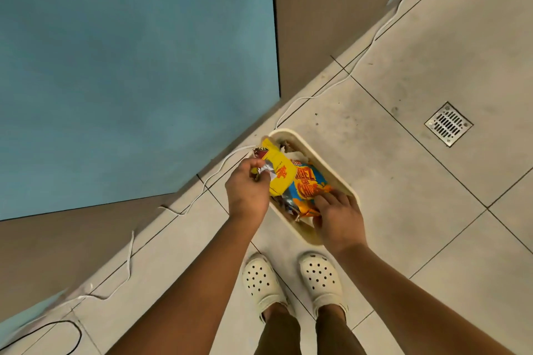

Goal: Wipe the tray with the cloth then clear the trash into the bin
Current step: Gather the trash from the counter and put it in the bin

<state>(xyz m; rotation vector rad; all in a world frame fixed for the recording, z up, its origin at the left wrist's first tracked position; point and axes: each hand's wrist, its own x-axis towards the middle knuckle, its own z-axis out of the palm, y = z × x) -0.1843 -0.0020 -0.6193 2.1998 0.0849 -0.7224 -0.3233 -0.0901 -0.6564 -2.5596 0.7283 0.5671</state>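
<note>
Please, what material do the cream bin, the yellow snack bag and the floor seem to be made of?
The cream bin looks like moulded plastic: a smooth matte rim with rounded corners. The yellow snack bag seems to be printed plastic film with a silvery foil inside, showing where the left hand pinches it. The floor appears to be matte ceramic tile, with dark grout lines.

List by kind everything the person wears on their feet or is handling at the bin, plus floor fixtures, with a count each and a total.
Bin: 1
Snack bags, yellow and blue: 2
Clogs: 2
Floor drain: 1
Total: 6
</note>
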